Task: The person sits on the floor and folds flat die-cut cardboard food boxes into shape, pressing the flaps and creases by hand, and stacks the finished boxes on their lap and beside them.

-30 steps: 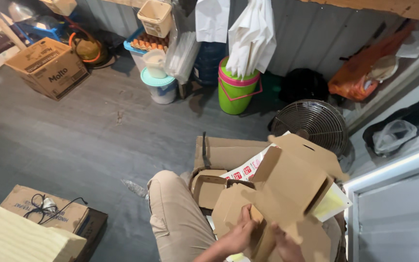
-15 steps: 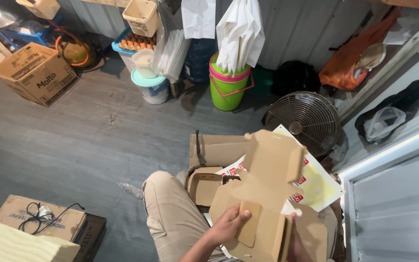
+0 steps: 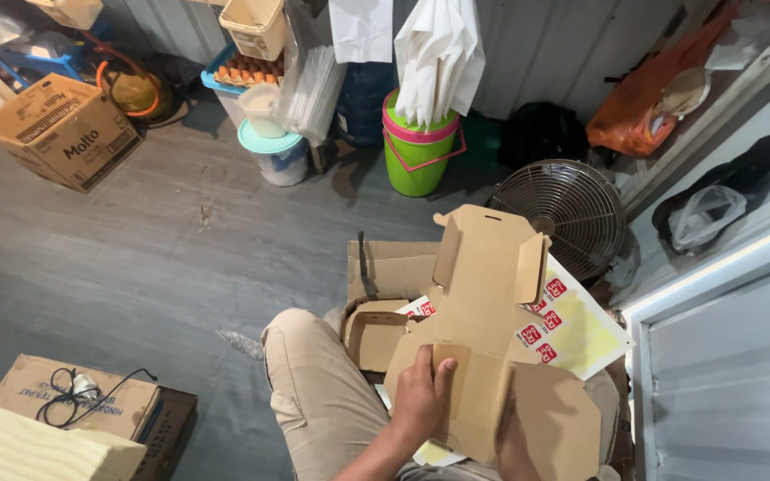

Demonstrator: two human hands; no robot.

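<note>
I hold a flat brown cardboard box blank (image 3: pixel 483 303) over my lap, its flaps spread out. My left hand (image 3: pixel 422 398) grips a folded flap near the blank's lower middle, fingers on top. My right hand (image 3: pixel 517 445) is mostly hidden behind the lower right flap, only a dark sliver showing below it. Under the blank lies a yellow sheet with red and white stickers (image 3: pixel 572 330). A folded-up small cardboard box (image 3: pixel 374 337) sits just left of the blank, beside my knee (image 3: pixel 300 356).
A larger open carton (image 3: pixel 394 267) lies on the grey floor behind the blank. A floor fan (image 3: pixel 568 214), green bucket (image 3: pixel 416 151), white tub (image 3: pixel 276 151) and brown cartons (image 3: pixel 64 129) ring the back. Another carton with a cable (image 3: pixel 82 405) and a pale wooden plank (image 3: pixel 28 450) sit at left.
The cardboard blank has been turned and laid flatter, its top flaps now pointing up. My left hand slid onto the lower middle flap. The camera tilted slightly.
</note>
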